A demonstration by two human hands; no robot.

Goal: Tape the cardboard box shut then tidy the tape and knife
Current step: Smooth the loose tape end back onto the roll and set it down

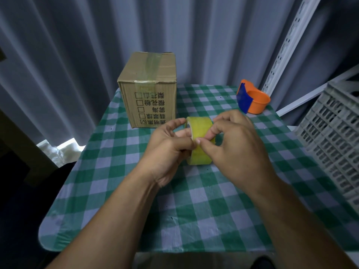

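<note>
1. Right now both hands meet over the middle of the table, closed on one roll of tape (199, 140). The left hand (171, 144) steadies the roll, fingers curled into its hollow core and thumb on the outer face.
2. The right hand (233, 140) pinches at the roll's top edge, thumb tip and bent fingers pressed on the yellowish band, probably feeling for the loose end so that a strip can be peeled off.
3. The roll stands on edge between the palms, glossy, translucent and ring-shaped; held this way its outer face is open to the thumbs.
4. Just beyond the left hand sits the cardboard box (148, 88), brown, matte and upright. A shiny strip already runs along its top seam and a little way down the near side, so the sealing looks at least partly done.
5. Beyond the right hand, well apart, lies an orange tape holder (252, 99) with a blue plate, curved smooth plastic.
6. To the right of the right hand stands a grey plastic crate (330, 136) with slotted walls.
7. Under everything is a green-and-white checked tablecloth (194, 210), soft and slightly creased.
8. No knife can be made out.
</note>
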